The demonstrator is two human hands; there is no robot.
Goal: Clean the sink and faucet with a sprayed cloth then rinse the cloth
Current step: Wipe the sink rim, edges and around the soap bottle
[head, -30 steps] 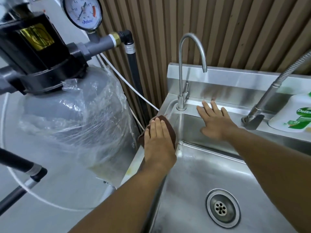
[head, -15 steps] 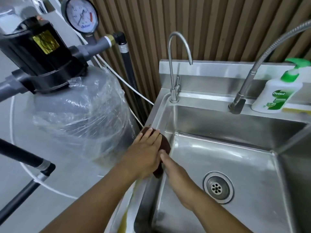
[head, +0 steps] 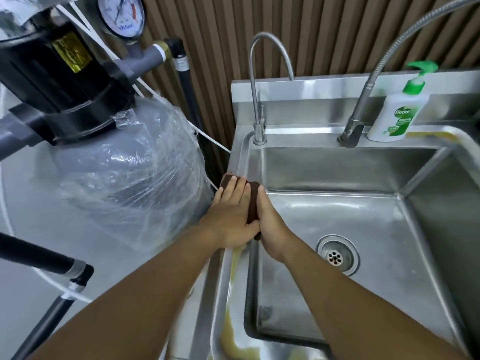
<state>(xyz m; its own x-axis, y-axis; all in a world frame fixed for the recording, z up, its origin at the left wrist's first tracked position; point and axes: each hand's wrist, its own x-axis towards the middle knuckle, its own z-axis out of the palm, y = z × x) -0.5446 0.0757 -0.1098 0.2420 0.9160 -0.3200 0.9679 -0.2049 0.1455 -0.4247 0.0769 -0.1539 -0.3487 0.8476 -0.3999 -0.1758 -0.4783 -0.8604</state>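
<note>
Slatted wall [head: 220, 48] behind, shiny steel sink [head: 240, 162]: left hand [head: 231, 216] and right hand [head: 271, 224] press a brown cloth [head: 253, 201] on its rim, grips flat.

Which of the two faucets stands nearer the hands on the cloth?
The slim gooseneck faucet at the sink's back-left corner, just beyond the cloth. The flexible-hose faucet stands farther right, beside the soap bottle.

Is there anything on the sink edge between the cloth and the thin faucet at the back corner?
Nothing visible. The cloth lies on the sink's left rim under the left hand, with the right hand against it; the rim from there to the faucet is bare steel.
</note>
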